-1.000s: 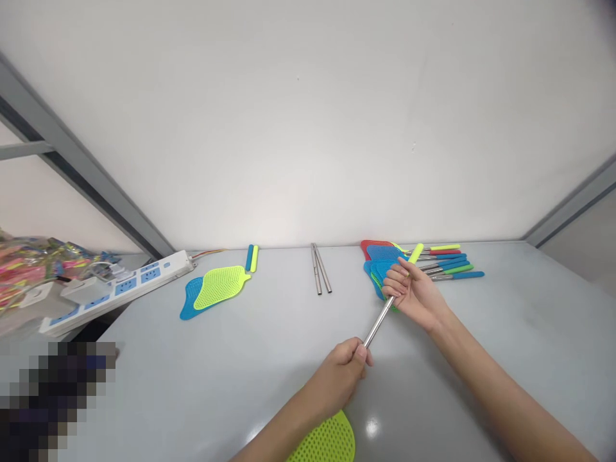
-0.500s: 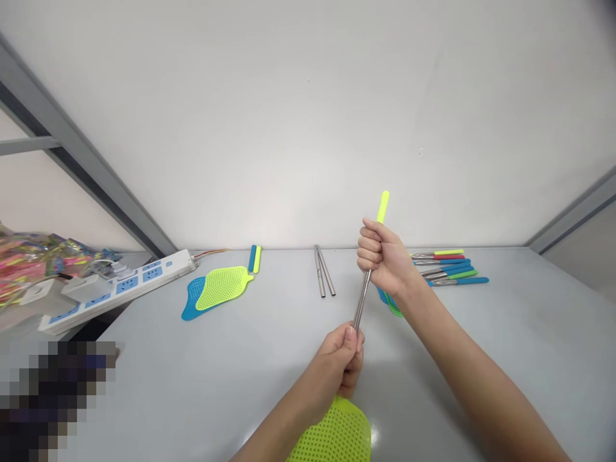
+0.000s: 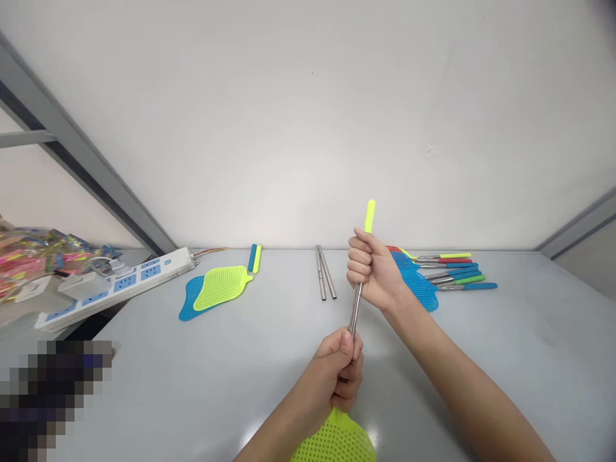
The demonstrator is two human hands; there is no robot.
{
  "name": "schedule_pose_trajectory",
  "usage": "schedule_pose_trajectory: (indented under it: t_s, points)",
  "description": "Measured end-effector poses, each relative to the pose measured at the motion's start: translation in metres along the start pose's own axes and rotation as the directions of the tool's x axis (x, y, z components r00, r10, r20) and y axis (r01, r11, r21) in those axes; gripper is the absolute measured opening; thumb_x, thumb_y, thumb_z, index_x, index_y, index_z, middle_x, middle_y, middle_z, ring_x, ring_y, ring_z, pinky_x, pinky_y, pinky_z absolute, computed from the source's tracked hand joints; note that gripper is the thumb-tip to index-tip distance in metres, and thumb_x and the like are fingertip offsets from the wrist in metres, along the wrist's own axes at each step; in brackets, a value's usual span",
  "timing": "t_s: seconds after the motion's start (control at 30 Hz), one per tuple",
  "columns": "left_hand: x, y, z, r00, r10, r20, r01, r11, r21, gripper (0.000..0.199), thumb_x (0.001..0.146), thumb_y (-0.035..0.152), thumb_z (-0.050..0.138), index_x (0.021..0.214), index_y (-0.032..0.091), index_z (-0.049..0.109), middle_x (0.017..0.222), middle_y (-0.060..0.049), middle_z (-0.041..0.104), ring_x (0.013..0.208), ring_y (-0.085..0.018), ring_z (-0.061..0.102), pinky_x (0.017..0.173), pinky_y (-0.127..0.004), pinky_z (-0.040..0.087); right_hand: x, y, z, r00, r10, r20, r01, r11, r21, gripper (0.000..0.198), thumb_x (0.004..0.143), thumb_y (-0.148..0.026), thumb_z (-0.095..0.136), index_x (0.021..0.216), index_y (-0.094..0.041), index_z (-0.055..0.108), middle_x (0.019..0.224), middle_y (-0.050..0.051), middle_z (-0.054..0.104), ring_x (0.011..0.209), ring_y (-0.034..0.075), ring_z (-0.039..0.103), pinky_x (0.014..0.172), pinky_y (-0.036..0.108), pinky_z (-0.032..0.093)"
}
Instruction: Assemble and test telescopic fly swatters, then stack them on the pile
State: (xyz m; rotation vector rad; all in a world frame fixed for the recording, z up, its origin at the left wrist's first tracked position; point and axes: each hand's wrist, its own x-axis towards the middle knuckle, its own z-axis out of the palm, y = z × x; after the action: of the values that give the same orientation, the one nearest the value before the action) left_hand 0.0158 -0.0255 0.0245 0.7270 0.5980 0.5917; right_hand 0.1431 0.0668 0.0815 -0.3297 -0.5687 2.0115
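Note:
Both hands grip one fly swatter with a yellow-green perforated head, a metal rod and a yellow handle sleeve. My left hand is wrapped round the lower rod, just above the head. Higher up, my right hand closes in a fist where sleeve and rod meet; that joint is hidden by the fingers. The swatter stands tilted, handle up and head toward me. Behind my hands, two loose metal rods lie side by side on the table.
Left on the grey table lie a yellow-green swatter head, a blue one, and blue and yellow sleeves. Several swatters with handles are stacked at right. A power strip and bagged colourful items line the left edge.
My right hand and the swatter's handle end have shifted left and slightly down. Both hands stay closed on it. More of the stacked swatters' blue heads shows at right.

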Motion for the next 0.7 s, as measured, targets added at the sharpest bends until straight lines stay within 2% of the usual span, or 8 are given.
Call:
schedule_pose_trajectory:
  t_s: [0.23, 0.53, 0.7]
  points:
    - [-0.002, 0.004, -0.003, 0.997, 0.007, 0.076, 0.001, 0.994, -0.108, 0.028, 0.083, 0.042, 0.030, 0.068, 0.019, 0.032, 0.050, 0.008, 0.016, 0.036, -0.002, 0.009, 0.031, -0.013, 0.007, 0.004, 0.011, -0.001, 0.992, 0.071, 0.100, -0.078, 0.995, 0.064, 0.039, 0.080, -0.032, 0.043, 0.054, -0.019, 0.017, 0.043, -0.010, 0.008, 0.035, 0.005, 0.003, 0.030, 0.017, 0.009]
    - [0.000, 0.003, -0.006, 0.994, 0.009, 0.105, 0.005, 0.991, -0.133, 0.027, 0.083, 0.041, 0.031, 0.068, 0.019, 0.034, 0.049, 0.008, 0.019, 0.034, -0.002, 0.012, 0.030, -0.012, 0.012, 0.007, 0.017, -0.004, 0.992, 0.096, 0.087, -0.102, 0.992, 0.071, 0.039, 0.079, -0.034, 0.044, 0.055, -0.019, 0.018, 0.042, -0.010, 0.009, 0.034, 0.004, 0.004, 0.030, 0.016, 0.010]
    - [0.002, 0.002, -0.008, 0.990, 0.012, 0.137, 0.007, 0.990, -0.139, 0.024, 0.084, 0.038, 0.030, 0.070, 0.019, 0.036, 0.049, 0.007, 0.026, 0.034, -0.003, 0.023, 0.033, -0.015, 0.021, 0.008, 0.019, -0.006, 0.992, 0.107, 0.066, -0.109, 0.994, 0.032, 0.036, 0.078, -0.034, 0.047, 0.055, -0.018, 0.024, 0.043, -0.010, 0.013, 0.034, 0.003, 0.008, 0.029, 0.014, 0.013]
